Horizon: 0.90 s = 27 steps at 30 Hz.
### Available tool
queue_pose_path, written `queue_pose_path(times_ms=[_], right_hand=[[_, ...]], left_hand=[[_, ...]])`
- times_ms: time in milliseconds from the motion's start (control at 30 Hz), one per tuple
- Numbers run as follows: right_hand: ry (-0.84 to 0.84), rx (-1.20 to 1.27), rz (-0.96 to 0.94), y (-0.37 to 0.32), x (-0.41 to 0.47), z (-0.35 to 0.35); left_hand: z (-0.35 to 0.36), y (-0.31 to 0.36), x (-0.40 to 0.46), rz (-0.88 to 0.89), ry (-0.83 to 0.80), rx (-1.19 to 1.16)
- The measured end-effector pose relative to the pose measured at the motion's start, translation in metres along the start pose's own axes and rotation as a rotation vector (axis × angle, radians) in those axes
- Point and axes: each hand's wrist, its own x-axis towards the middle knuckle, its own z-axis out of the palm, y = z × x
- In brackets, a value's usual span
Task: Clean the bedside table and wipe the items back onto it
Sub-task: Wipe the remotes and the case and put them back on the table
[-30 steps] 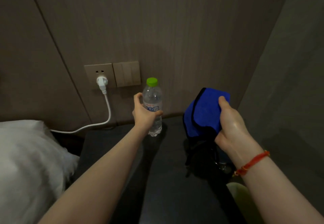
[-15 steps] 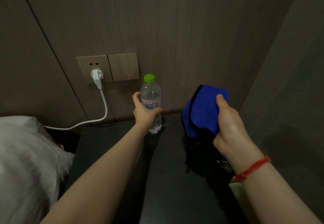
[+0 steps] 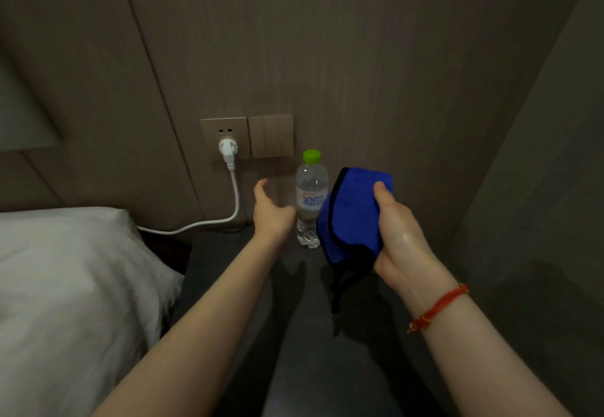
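Bottle (image 3: 311, 199) stands upright at the back of the bedside table (image 3: 327, 367), green cap on, close to the wall panel (image 3: 376, 73). Left hand (image 3: 271, 212) sits just left of it, fingers spread and relaxed, thumb tip near or touching the bottle's side; can't tell which. No grip on it. Right hand (image 3: 397, 233) hovers above the table just right of the bottle, fingers and thumb curled round a folded blue cloth (image 3: 351, 217) with black trim. Cloth's left edge overlaps the bottle's right side in view; contact unclear. A black strip hangs from the cloth's lower end toward the tabletop.

Edges: table's left edge runs alongside the white pillow (image 3: 65, 286); a dark gap separates them near the back. Right edge is mostly hidden by the right forearm, with a side wall (image 3: 539, 188) close beyond. Socket (image 3: 225, 137) with white plug and cable (image 3: 209, 224), plus switch plate (image 3: 270, 135), on the wall above and left of the bottle. Dark tabletop between the forearms runs toward the camera.
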Motion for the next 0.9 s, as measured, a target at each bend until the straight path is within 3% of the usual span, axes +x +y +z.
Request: queue_pose_path(times_ms=[267, 367, 467, 633, 900], right_hand=[[-0.139, -0.042, 0.052, 0.032, -0.047, 0.079], [-0.197, -0.054, 0.072, 0.046, -0.068, 0.111], [-0.257, -0.085, 0.067, 0.06, -0.087, 0.142], [-0.318, -0.161, 0.065, 0.081, -0.108, 0.18], [-0.384, -0.23, 0.083, 0.102, -0.121, 0.205]], left_hand=[[-0.149, 0.026, -0.05, 0.074, 0.332, 0.177], [-0.205, 0.03, -0.065, 0.054, 0.448, 0.395], [-0.255, 0.022, -0.072, -0.08, 0.525, 0.704], [-0.31, -0.008, -0.069, -0.359, 0.516, 1.064], [-0.322, -0.035, -0.055, -0.397, 0.488, 1.214]])
